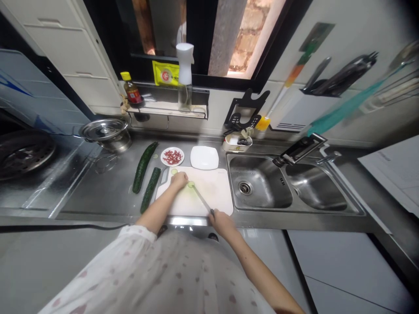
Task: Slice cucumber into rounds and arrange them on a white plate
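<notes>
On the white cutting board [212, 192] my left hand [179, 179] is closed over a piece of cucumber, whose pale cut end [191, 184] shows beside my fingers. My right hand [221, 221] grips the handle of a knife [202, 199] at the board's front edge. The blade slants up and left, with its tip touching the cut end. A loose cucumber slice [173, 172] lies at the board's back left.
Two whole cucumbers [144, 166] [150, 189] lie left of the board on the steel counter. Behind it stand a small plate of red bits [172, 156] and an empty white dish [204, 157]. A double sink [262, 183] lies to the right, a lidded pot [106, 133] at the left.
</notes>
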`<act>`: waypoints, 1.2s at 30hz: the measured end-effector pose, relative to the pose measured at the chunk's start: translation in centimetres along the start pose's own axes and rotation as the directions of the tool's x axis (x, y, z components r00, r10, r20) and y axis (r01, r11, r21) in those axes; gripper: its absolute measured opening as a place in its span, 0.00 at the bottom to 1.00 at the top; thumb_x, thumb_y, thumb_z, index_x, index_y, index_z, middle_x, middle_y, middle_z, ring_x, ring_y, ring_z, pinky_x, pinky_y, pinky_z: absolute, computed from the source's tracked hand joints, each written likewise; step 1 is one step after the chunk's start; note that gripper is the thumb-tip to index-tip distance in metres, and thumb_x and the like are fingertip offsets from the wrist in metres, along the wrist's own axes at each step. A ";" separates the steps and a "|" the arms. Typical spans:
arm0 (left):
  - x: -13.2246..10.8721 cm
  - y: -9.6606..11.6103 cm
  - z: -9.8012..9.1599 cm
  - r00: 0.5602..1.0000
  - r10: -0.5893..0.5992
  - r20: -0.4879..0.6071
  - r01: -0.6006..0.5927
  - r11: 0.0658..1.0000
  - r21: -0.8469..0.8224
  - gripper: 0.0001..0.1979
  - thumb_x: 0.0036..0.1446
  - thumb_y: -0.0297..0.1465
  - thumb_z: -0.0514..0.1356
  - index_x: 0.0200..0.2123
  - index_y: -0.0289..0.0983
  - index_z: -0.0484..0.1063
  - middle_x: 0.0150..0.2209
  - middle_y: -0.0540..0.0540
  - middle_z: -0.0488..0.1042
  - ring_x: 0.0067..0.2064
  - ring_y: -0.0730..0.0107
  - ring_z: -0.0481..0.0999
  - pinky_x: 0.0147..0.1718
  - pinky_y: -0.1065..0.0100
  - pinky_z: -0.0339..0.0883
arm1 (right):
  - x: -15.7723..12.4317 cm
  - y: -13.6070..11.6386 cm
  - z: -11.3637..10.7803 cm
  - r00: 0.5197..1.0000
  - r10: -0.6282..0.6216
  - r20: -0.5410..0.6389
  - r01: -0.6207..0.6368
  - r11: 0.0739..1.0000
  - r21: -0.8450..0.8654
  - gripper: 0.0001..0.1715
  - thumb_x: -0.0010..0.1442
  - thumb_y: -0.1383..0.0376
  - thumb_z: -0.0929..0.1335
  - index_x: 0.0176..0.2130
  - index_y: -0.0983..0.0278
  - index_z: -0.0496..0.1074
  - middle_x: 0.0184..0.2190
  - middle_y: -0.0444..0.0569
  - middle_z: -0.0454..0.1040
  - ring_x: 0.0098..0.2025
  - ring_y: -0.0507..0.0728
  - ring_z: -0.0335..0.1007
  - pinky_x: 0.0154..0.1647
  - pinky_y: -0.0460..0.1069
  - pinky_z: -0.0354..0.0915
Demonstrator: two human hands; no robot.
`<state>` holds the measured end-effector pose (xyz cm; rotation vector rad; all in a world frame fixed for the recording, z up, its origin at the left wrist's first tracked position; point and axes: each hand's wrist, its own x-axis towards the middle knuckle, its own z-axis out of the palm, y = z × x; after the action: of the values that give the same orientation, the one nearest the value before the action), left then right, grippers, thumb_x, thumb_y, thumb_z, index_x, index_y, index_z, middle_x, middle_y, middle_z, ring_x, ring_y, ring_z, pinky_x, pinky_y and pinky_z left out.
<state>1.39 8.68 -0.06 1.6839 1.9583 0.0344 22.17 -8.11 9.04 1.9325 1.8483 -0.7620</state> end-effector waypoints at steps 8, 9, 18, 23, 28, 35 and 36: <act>0.0 -0.1 -0.1 1.000 0.007 0.001 -0.008 1.000 0.011 0.09 0.50 0.32 0.62 0.37 0.41 0.75 0.42 0.45 0.78 0.46 0.63 0.76 0.43 0.70 0.65 | 1.7 -0.1 0.9 0.997 -0.052 -0.058 0.052 0.999 0.002 0.21 0.67 0.57 0.56 0.48 0.65 0.70 0.42 0.59 0.76 0.46 0.60 0.74 0.42 0.51 0.63; 0.0 -0.1 -0.1 1.000 0.010 0.001 -0.010 1.000 0.013 0.09 0.50 0.32 0.62 0.37 0.41 0.75 0.42 0.45 0.78 0.46 0.63 0.76 0.43 0.70 0.65 | 1.8 -0.2 0.8 0.997 -0.054 -0.058 0.054 0.999 -0.001 0.21 0.67 0.57 0.56 0.48 0.65 0.70 0.42 0.59 0.76 0.46 0.60 0.74 0.42 0.51 0.64; 0.1 0.1 -0.1 1.000 0.021 0.003 -0.021 0.999 0.025 0.08 0.52 0.32 0.60 0.37 0.40 0.75 0.42 0.43 0.78 0.46 0.62 0.76 0.43 0.68 0.65 | 1.7 -0.7 -0.7 0.997 -0.065 -0.050 0.064 0.997 -0.035 0.22 0.67 0.57 0.56 0.48 0.66 0.70 0.42 0.59 0.76 0.45 0.61 0.74 0.41 0.51 0.64; 0.1 0.0 -0.2 1.000 0.025 0.010 -0.025 0.999 0.030 0.09 0.51 0.33 0.60 0.37 0.40 0.75 0.42 0.43 0.78 0.46 0.62 0.76 0.43 0.69 0.65 | 1.8 -0.6 -1.5 0.997 -0.070 -0.040 0.067 0.996 -0.058 0.21 0.67 0.58 0.57 0.48 0.66 0.70 0.43 0.59 0.76 0.46 0.61 0.74 0.42 0.51 0.64; 0.2 0.0 -0.2 1.000 0.026 0.017 -0.027 0.999 0.036 0.09 0.51 0.33 0.61 0.37 0.40 0.75 0.42 0.43 0.78 0.46 0.61 0.76 0.43 0.69 0.65 | 1.8 -0.4 -2.1 0.995 -0.092 -0.046 0.088 0.992 -0.090 0.22 0.67 0.57 0.57 0.48 0.66 0.71 0.44 0.60 0.77 0.47 0.61 0.74 0.42 0.51 0.64; 0.3 0.1 -0.1 0.999 0.030 0.017 -0.031 0.998 0.045 0.08 0.51 0.33 0.61 0.36 0.39 0.75 0.42 0.42 0.78 0.46 0.60 0.76 0.43 0.67 0.66 | 1.9 -0.4 -2.5 0.994 -0.095 -0.053 0.086 0.986 -0.143 0.22 0.67 0.57 0.57 0.48 0.66 0.71 0.44 0.60 0.76 0.47 0.62 0.74 0.42 0.51 0.64; 0.3 0.1 -0.1 0.999 0.033 0.018 -0.034 0.998 0.046 0.08 0.51 0.33 0.61 0.36 0.39 0.75 0.42 0.42 0.78 0.46 0.60 0.76 0.43 0.67 0.66 | 2.0 -0.4 -2.5 0.993 -0.100 -0.058 0.091 0.985 -0.148 0.21 0.67 0.57 0.57 0.48 0.66 0.71 0.44 0.60 0.77 0.47 0.62 0.74 0.42 0.51 0.64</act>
<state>1.37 9.04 -0.04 1.7411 1.9325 -0.0132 22.14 -5.01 9.89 1.8089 1.9895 -0.5803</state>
